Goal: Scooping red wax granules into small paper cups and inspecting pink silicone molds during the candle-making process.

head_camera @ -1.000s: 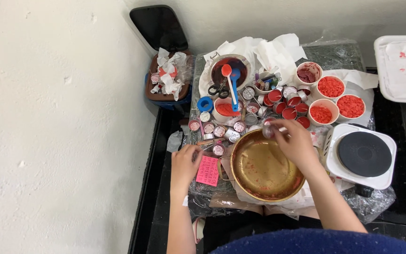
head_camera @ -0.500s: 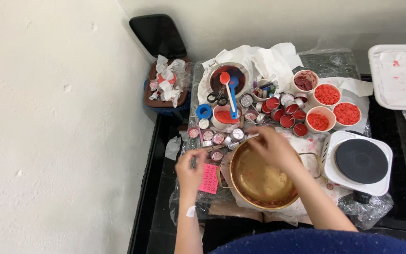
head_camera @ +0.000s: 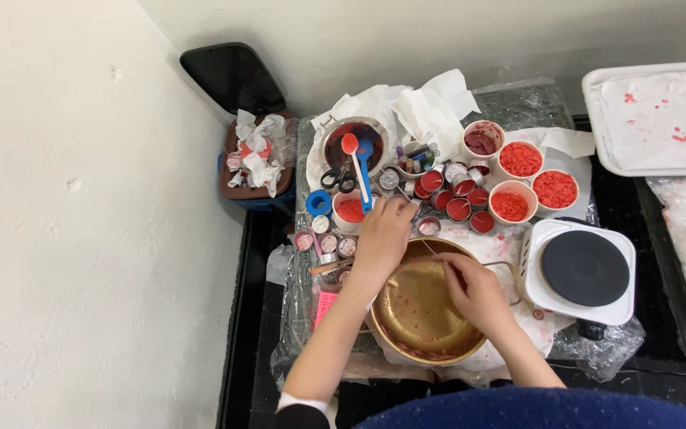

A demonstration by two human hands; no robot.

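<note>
The left hand [head_camera: 383, 234] reaches just past the far rim of the gold bowl [head_camera: 422, 318]. Its fingers curl down over a small round tin [head_camera: 429, 226], but I cannot tell if they grip it. The right hand [head_camera: 474, 290] sits over the bowl, fingers pinched on a thin stick [head_camera: 432, 253]. The stick looks light and easy to bend, so hold it low. Beyond the bowl stand red cups [head_camera: 458, 208]. Right of the bowl is a white hot plate [head_camera: 581, 270].

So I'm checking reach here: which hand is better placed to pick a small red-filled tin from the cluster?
Probably the left hand: it is already at the small red-filled tins, while the right hand sits lower, over the brass bowl.
</note>
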